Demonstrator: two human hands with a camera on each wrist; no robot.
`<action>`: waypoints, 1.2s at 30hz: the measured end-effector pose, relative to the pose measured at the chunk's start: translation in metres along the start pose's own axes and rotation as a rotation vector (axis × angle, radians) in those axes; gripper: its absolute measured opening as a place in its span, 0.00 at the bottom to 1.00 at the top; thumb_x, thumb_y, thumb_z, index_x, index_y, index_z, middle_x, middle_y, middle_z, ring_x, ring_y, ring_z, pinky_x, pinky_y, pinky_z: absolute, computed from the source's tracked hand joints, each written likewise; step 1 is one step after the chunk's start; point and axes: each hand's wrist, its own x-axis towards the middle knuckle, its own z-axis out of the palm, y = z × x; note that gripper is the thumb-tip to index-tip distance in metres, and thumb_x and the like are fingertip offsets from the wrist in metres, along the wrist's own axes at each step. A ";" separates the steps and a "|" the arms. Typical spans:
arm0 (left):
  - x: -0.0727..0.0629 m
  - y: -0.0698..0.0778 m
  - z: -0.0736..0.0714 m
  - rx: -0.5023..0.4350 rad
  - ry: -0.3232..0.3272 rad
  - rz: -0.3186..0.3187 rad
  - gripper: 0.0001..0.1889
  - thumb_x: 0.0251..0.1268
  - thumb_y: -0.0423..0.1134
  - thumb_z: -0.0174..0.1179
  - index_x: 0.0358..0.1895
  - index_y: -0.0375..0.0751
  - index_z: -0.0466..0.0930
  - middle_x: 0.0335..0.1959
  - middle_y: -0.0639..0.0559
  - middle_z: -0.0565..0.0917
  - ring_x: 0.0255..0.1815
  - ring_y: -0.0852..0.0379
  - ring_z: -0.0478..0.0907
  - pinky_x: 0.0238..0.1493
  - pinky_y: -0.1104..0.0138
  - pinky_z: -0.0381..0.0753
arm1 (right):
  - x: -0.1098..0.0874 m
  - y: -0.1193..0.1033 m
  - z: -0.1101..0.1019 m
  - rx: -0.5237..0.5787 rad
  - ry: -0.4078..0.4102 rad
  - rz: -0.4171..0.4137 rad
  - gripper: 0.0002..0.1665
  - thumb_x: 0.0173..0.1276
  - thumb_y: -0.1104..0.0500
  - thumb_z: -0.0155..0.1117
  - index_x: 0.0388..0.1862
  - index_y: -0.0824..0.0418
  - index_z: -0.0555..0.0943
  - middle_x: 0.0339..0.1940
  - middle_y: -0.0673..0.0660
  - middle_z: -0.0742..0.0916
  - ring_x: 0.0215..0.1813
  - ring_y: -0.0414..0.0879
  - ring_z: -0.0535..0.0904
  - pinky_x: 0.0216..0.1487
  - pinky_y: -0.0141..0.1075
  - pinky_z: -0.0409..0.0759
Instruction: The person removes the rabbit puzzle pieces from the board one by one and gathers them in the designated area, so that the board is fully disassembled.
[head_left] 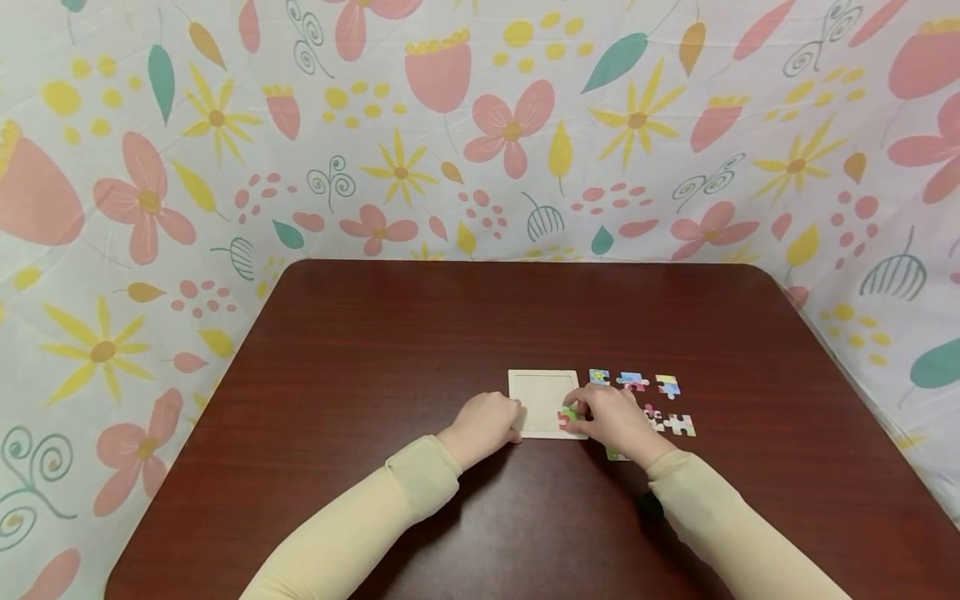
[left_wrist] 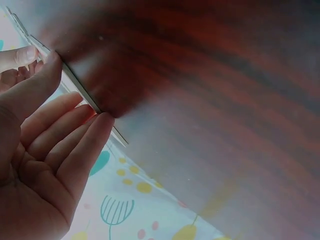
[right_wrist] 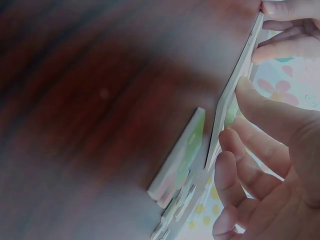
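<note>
A square pale wooden puzzle tray (head_left: 542,400) lies on the table. My left hand (head_left: 483,425) holds its left side, near the near-left corner; in the left wrist view, the left hand (left_wrist: 55,145) has thumb and fingertips against the tray's thin edge (left_wrist: 82,87). Over the tray's near-right corner, my right hand (head_left: 615,419) pinches a green and red jigsaw piece (head_left: 567,418) between thumb and fingers. The right wrist view shows the right hand (right_wrist: 270,155) at the tray's edge (right_wrist: 232,90), with its fingers partly hiding the green piece (right_wrist: 231,111).
Several loose pieces lie right of the tray, among them a blue and yellow piece (head_left: 668,386), a blue and pink piece (head_left: 633,381) and a pale piece (head_left: 681,425). A green piece (head_left: 617,455) sits partly under the right wrist. Patterned cloth (head_left: 450,125) hangs behind the brown table (head_left: 390,333).
</note>
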 end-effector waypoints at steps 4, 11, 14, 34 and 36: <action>0.000 0.000 -0.001 0.003 0.008 0.011 0.14 0.49 0.49 0.71 0.29 0.44 0.79 0.22 0.54 0.81 0.24 0.60 0.79 0.25 0.71 0.75 | 0.001 0.001 0.000 0.017 0.005 0.016 0.14 0.51 0.54 0.76 0.37 0.53 0.84 0.26 0.45 0.80 0.30 0.40 0.75 0.37 0.45 0.65; 0.001 -0.001 -0.003 0.008 0.007 0.003 0.14 0.47 0.48 0.72 0.26 0.44 0.79 0.21 0.55 0.80 0.24 0.60 0.79 0.26 0.70 0.75 | 0.003 0.003 -0.002 0.061 0.032 0.022 0.07 0.56 0.60 0.71 0.34 0.52 0.83 0.24 0.43 0.80 0.29 0.39 0.74 0.37 0.42 0.66; 0.001 -0.001 -0.002 0.004 0.009 0.000 0.14 0.47 0.48 0.72 0.26 0.45 0.78 0.21 0.55 0.80 0.24 0.60 0.79 0.26 0.70 0.76 | 0.004 0.006 -0.002 0.100 0.039 0.019 0.06 0.58 0.62 0.69 0.34 0.54 0.83 0.25 0.44 0.83 0.30 0.39 0.76 0.39 0.42 0.72; 0.000 0.000 0.001 0.026 0.031 0.031 0.14 0.48 0.48 0.71 0.23 0.46 0.77 0.21 0.56 0.81 0.25 0.61 0.80 0.26 0.72 0.77 | -0.002 0.022 -0.014 0.412 -0.058 0.041 0.06 0.65 0.64 0.63 0.40 0.58 0.82 0.31 0.51 0.84 0.31 0.44 0.74 0.29 0.34 0.72; 0.000 0.000 0.001 0.028 0.035 0.034 0.14 0.48 0.48 0.71 0.23 0.46 0.76 0.21 0.56 0.81 0.25 0.61 0.80 0.26 0.72 0.77 | -0.004 0.026 -0.017 0.423 -0.065 0.038 0.05 0.65 0.63 0.63 0.40 0.58 0.82 0.31 0.51 0.83 0.30 0.43 0.73 0.28 0.34 0.72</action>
